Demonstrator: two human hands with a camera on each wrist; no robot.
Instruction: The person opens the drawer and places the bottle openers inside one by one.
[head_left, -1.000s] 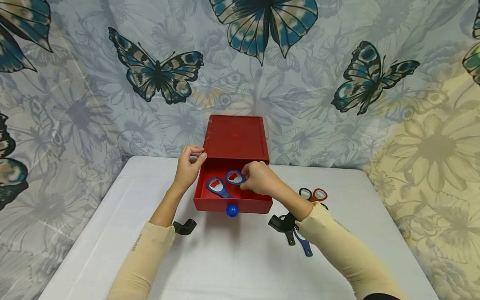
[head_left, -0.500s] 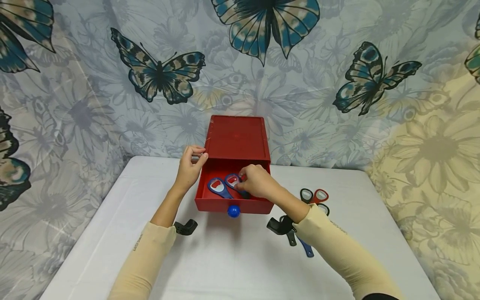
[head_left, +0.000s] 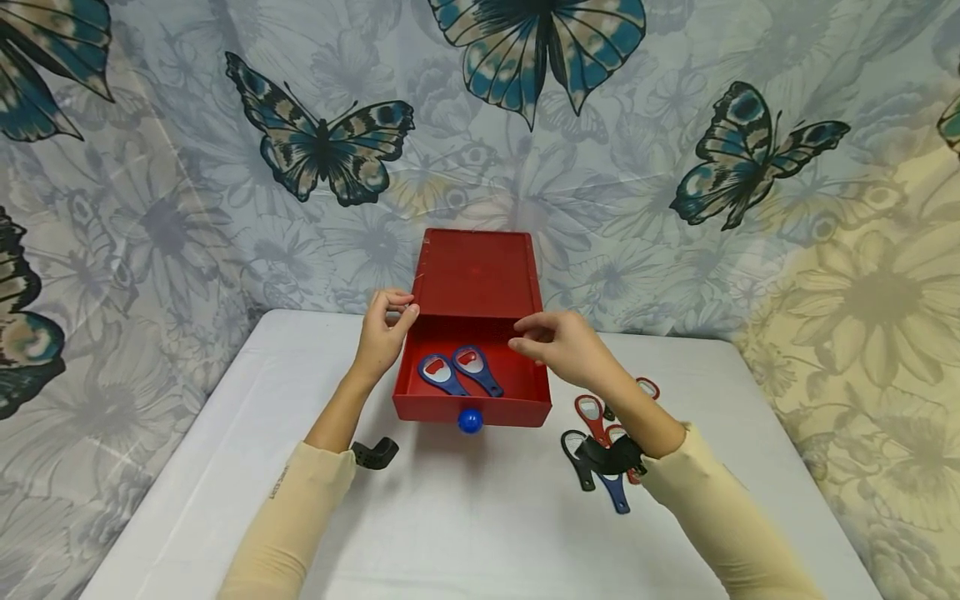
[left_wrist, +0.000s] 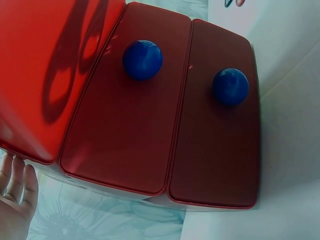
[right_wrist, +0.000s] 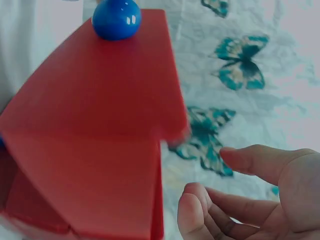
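Note:
Two blue bottle openers, a left one [head_left: 451, 384] and a right one [head_left: 489, 380], lie side by side in the pulled-out top drawer [head_left: 510, 412] of a red drawer unit [head_left: 476, 275]. My left hand [head_left: 381, 335] rests at the unit's left side, its fingers fairly straight against the wall beside the drawer in the left wrist view. Over the drawer's right edge hovers my right hand [head_left: 576, 350], with thumb and fingers spread and nothing between them; in the right wrist view that hand [right_wrist: 260, 195] stands apart from the red drawer.
Several bottle openers in red, black and blue lie on the white table right of the unit, among them a blue one [head_left: 618, 497], partly hidden under my right wrist. Two lower drawers with blue knobs [left_wrist: 142, 60] are closed. A butterfly-print cloth [head_left: 600, 183] hangs behind.
My right hand has lowered a blue bottle opener into the drawer beside the other, let it go, and moved right with its fingers spread. The left hand has stayed in place.

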